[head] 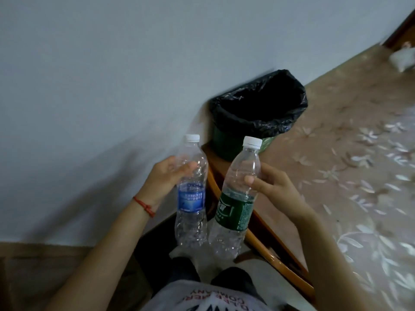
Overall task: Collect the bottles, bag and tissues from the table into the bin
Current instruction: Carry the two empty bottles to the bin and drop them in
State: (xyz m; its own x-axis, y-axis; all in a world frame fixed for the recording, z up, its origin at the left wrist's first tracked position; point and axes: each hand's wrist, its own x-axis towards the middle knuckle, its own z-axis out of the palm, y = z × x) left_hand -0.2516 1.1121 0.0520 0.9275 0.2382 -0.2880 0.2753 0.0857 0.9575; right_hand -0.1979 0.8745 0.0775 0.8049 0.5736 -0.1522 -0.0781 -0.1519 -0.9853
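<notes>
**Clear plastic, light and crushable**

We hold the clear blue-labelled plastic bottle [191,194] clamped in our left hand [165,176], the clear green-labelled one [237,198] pinched in our right hand [272,185]. Both look empty; grip the shoulders gently. Beyond our fingertips gapes the black-lined green bin [258,106].

Shirt print [203,298]: upside-down red capitals below the bottles; "COMPANY" legible, the line under it partly readable only.
Blue label [191,199]: on the left bottle; white Chinese characters, too blurred to read.
Green label [233,212]: on the right bottle; framed white characters, unreadable.
</notes>
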